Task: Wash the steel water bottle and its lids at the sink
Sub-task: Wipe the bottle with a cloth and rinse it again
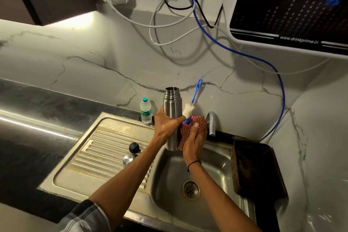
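Head view: steel bottle (171,117) upright and uncapped over the sink (169,181).
Left hand (166,125) fingers wrapped around its body; right hand (193,142) presses a checked scrub cloth (188,132) against its side. Black lid (134,147) and steel cap (129,159) sit on drainboard (90,158).

The only legible text is the web address "www.drinkprime.in", printed in white along the lower edge of the black front panel of the wall-mounted water purifier (290,5). This unit sits above and to the right of the tap (211,123). The label on the small plastic bottle (145,110), left of the tap, carries print too blurred to read.
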